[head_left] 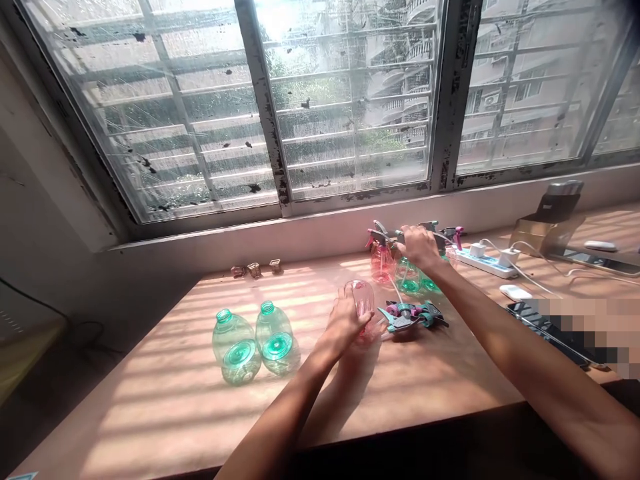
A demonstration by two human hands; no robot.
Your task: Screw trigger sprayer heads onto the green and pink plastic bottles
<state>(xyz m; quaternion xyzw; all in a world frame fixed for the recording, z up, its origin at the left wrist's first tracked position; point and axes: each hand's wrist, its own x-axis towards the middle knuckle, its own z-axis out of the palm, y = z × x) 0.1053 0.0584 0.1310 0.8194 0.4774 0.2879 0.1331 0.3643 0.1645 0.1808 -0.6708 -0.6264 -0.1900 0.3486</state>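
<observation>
Fingers of the left hand are wrapped around a clear pink bottle, which is found between two green bottles and a pile of trigger spray heads at the table. Part of the pink bottle is hidden by the hand, and its bottom is hard to make out. The right hand is bent over green spray bottles, but its fingertips are hidden, so it cannot be told if anything is pinched. Both arms are cut off below.
</observation>
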